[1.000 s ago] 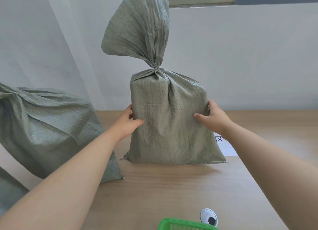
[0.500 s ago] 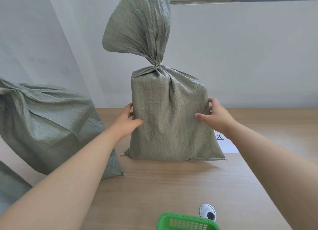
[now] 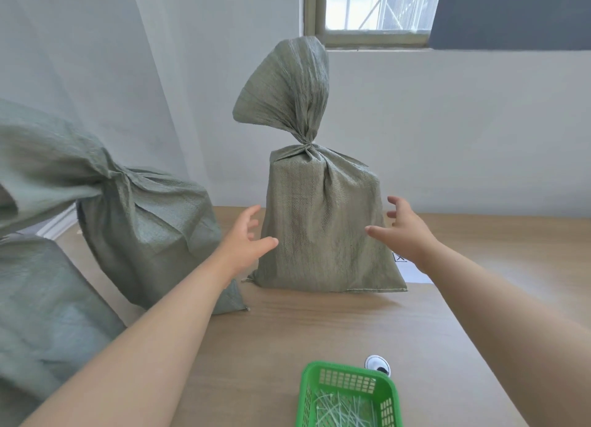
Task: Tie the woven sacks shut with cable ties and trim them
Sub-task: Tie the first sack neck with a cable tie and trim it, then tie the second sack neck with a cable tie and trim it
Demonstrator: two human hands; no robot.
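Head view: left hand and right hand, fingers spread and empty, flank the upright tied sack.

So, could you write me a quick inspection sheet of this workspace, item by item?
Surface: wooden table.
Job's things: standing sack upright, neck cinched, tie not discernible; leaning sack at left, neck gathered; third sack at the near left edge; green basket holding cable ties.
Clutter: paper sheet behind the standing sack's right corner; small white round object beside the basket.
Hands: left hand and right hand open, fingers spread, flanking the standing sack.
Cables: nothing seen.
Surroundings: white wall, window.
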